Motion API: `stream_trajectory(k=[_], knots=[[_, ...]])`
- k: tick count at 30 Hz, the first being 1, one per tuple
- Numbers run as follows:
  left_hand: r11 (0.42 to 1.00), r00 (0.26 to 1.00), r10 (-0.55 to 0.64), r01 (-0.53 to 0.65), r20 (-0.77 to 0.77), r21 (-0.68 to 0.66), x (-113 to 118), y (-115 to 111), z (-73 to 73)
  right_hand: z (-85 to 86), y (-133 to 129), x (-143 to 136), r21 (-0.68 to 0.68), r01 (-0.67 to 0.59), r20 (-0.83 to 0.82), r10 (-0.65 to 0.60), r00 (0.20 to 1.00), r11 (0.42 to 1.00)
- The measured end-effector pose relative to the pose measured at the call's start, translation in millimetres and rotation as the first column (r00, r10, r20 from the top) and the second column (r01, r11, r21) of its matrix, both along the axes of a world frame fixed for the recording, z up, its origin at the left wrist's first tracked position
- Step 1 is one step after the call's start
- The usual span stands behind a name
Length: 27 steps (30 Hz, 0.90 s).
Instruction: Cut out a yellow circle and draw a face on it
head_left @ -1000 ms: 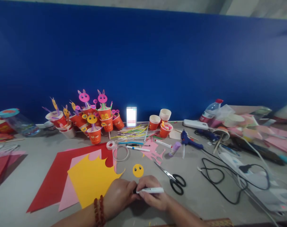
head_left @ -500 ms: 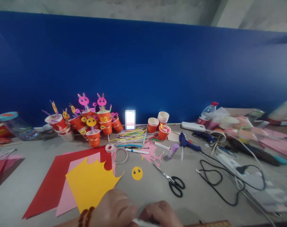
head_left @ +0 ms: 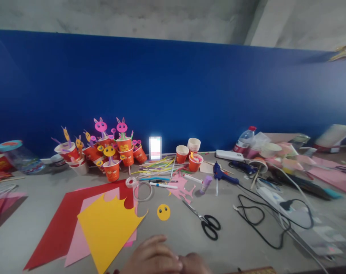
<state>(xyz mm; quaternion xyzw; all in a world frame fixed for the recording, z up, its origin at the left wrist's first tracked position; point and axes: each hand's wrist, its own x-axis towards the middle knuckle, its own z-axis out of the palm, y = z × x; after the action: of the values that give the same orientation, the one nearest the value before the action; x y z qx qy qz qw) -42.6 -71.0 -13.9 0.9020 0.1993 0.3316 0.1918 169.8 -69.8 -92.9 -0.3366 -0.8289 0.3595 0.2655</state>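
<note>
Hand L (head_left: 154,257) touching hand R (head_left: 194,263), nr 1 ylw disc (head_left: 164,214).

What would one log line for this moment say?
left hand beside right hand | grips unclear | yellow disc on table | scissors right of disc

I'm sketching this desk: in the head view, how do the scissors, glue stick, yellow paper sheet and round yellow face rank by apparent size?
1. Yellow paper sheet
2. Scissors
Round yellow face and glue stick: too alike to rank.

Two hands (head_left: 164,258) together at table edge, yellow paper face (head_left: 163,212), black-handled scissors (head_left: 204,222) nearby
</note>
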Motion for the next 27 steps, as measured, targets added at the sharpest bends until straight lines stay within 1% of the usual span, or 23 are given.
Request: stream_trajectory(k=[2,3,4,5,6,7,9,10,12,13,16,17,19,22,24,27], knots=[[0.996,0.996,0.048,-0.041,-0.08,0.078,0.6,9.8,-5.3,31.2,5.2,15.2,0.041,-0.018,-0.024,0.019,1.0,0.999],[0.992,0.988,0.087,-0.075,-0.125,0.097,0.6,17.2,-9.3,45.2,9.4,25.8,0.08,0.029,-0.012,-0.029,1.0,0.996],[0.984,0.973,0.168,-0.155,-0.157,0.094,0.7,26.1,-14.0,56.6,14.6,38.2,0.129,0.089,0.005,-0.09,0.996,0.988],[0.96,0.942,0.279,-0.27,-0.188,0.07,1.0,35.8,-19.0,64.6,20.4,52.3,0.166,0.176,0.029,-0.183,0.983,0.97],[0.927,0.897,0.372,-0.37,-0.237,0.052,1.7,45.8,-24.0,68.9,26.5,67.5,0.201,0.274,0.039,-0.287,0.957,0.941],[0.891,0.85,0.445,-0.45,-0.281,0.049,2.8,55.3,-28.5,69.8,32.4,83.5,0.239,0.362,0.042,-0.382,0.923,0.901],[0.855,0.791,0.497,-0.515,-0.357,0.05,5.9,71.3,-35.2,63.2,42.5,115.4,0.318,0.485,0.075,-0.531,0.844,0.815],[0.849,0.777,0.504,-0.526,-0.378,0.05,7.6,77.2,-37.2,57.2,46.3,130.2,0.363,0.517,0.089,-0.581,0.809,0.776],[0.853,0.774,0.492,-0.52,-0.399,0.043,10.9,85.5,-38.7,43.6,51.5,155.3,0.464,0.52,0.104,-0.627,0.772,0.717],[0.858,0.777,0.48,-0.512,-0.408,0.033,12.4,88.5,-38.6,37.1,53.0,165.2,0.503,0.51,0.119,-0.64,0.759,0.698],[0.867,0.775,0.432,-0.498,-0.462,-0.023,15.7,95.9,-37.1,22.4,55.3,184.6,0.591,0.461,0.162,-0.657,0.736,0.662],[0.867,0.77,0.416,-0.496,-0.483,-0.044,16.5,98.3,-36.6,19.4,55.5,188.0,0.626,0.441,0.166,-0.662,0.731,0.644],[0.863,0.76,0.397,-0.5,-0.514,-0.073,17.6,102.2,-35.8,15.7,55.1,190.8,0.698,0.409,0.156,-0.682,0.715,0.588],[0.858,0.752,0.398,-0.508,-0.526,-0.077,19.1,103.9,-34.4,14.2,51.7,187.0,0.765,0.388,0.122,-0.708,0.696,0.514],[0.856,0.747,0.405,-0.512,-0.528,-0.069,20.2,101.4,-32.7,15.0,47.9,181.3,0.776,0.382,0.104,-0.7,0.707,0.501],[0.858,0.743,0.41,-0.511,-0.529,-0.052,22.2,93.3,-28.5,16.5,43.2,172.1,0.764,0.382,0.081,-0.664,0.743,0.521]])
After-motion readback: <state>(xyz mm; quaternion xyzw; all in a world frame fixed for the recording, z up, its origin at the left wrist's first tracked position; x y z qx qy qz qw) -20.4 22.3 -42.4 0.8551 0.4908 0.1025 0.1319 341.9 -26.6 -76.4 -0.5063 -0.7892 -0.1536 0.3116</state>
